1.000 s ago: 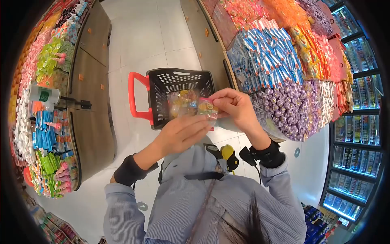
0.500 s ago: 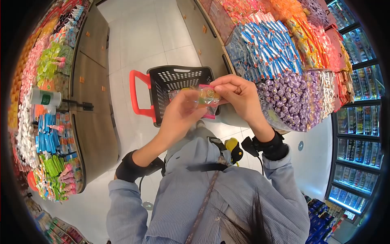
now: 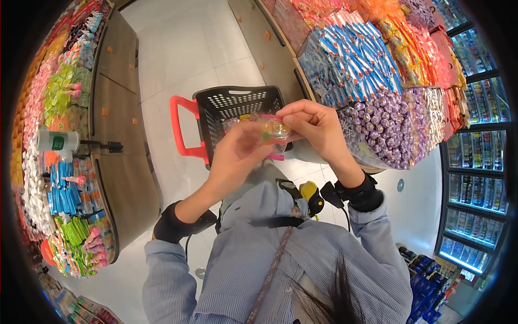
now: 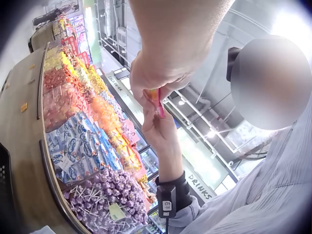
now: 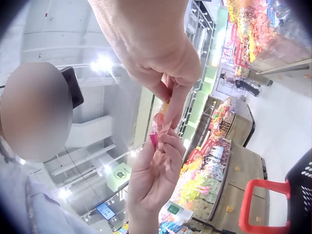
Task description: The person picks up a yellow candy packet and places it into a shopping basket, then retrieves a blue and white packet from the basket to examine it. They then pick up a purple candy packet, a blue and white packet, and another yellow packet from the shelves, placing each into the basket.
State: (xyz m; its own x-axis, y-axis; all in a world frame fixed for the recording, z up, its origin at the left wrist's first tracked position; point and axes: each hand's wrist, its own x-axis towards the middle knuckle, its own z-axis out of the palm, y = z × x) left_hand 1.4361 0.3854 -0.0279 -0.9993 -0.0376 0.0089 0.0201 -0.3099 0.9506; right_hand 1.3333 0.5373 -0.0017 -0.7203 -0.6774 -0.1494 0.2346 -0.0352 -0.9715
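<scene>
Both hands hold a small clear candy packet (image 3: 276,129) with pink ends and a yellowish print, raised over the near side of a shopping basket. My right hand (image 3: 317,128) pinches its upper right edge between thumb and fingers. From the other side, my left hand (image 3: 236,147) grips the packet, its thumb toward me. In the right wrist view the packet (image 5: 158,122) stretches between the two sets of fingertips, and one pink end sticks out by the left hand. Fingers mostly cover the packet (image 4: 157,100) in the left wrist view.
The black basket (image 3: 237,99) has a red handle (image 3: 177,129) and colourful packets (image 3: 231,123) inside, partly hidden by my left hand. Purple lollipops (image 3: 380,132) and blue-white packets (image 3: 359,67) fill the right-hand counter. A candy counter (image 3: 116,200) lines the left; drink fridges (image 3: 475,183) stand far right.
My left hand has gone from lying with extended fingers under the packet to gripping it. Both hands have risen slightly, and the packet has tilted. The basket's contents are more covered now.
</scene>
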